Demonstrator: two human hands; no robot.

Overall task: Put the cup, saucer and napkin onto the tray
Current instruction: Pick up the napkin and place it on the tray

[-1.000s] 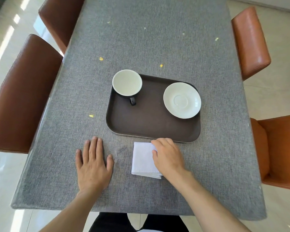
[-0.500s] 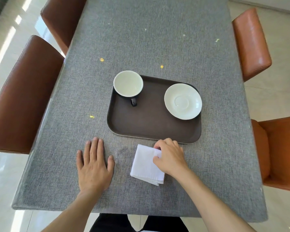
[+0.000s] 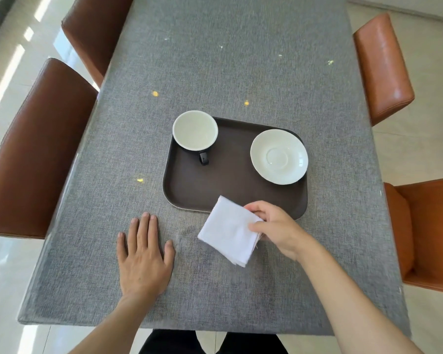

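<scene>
Folded white napkin [image 3: 230, 230] was pinched at its right edge by the right hand [image 3: 274, 229], thumb on top, fingers [image 3: 253, 207] curled at the far side. Napkin sat tilted, far corner overlapping the near rim of the tray [image 3: 215, 185], near corner over bare counter [image 3: 241, 72]; could not tell whether it was lifted clear. Dark brown tray lay flat at mid-counter. Cup [image 3: 195, 130], white inside, dark handle pointing toward the person, stood upright in the tray's far-left corner. White saucer [image 3: 279, 157] lay at the far-right, well apart from the cup. Left hand [image 3: 145, 254] rested palm down on the grey cloth left of the napkin, fingers extended and close together, thumb out, holding nothing. Brown chairs [image 3: 36, 149] flanked both sides.
</scene>
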